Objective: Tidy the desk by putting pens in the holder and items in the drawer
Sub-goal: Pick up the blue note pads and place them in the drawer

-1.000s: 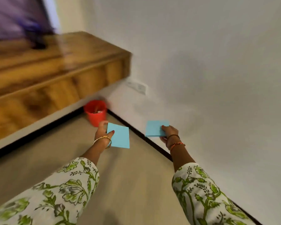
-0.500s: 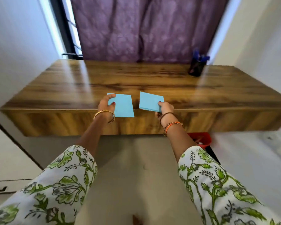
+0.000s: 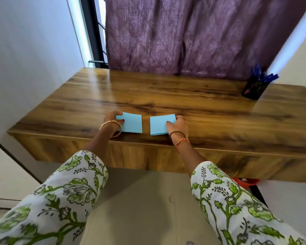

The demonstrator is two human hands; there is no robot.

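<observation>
Two light blue paper pads lie side by side near the front edge of the wooden desk (image 3: 166, 92). My left hand (image 3: 112, 120) grips the left pad (image 3: 132, 124) by its left edge, thumb on top. My right hand (image 3: 177, 123) grips the right pad (image 3: 158, 125) by its right edge. Both pads sit flat on or just above the desk top. A black mesh pen holder (image 3: 253, 89) with several blue pens (image 3: 265, 76) stands at the desk's far right corner. The drawer front (image 3: 148, 160) under the desk top looks closed.
A purple curtain (image 3: 184, 32) hangs behind the desk, and white walls close in on both sides. A red bin (image 3: 245, 182) peeks out under the desk's right end. The floor below me is beige tile.
My view swung from the floor and red bin up to the desk. Both hands carried the blue pads forward and lowered them onto the desk top near its front edge.
</observation>
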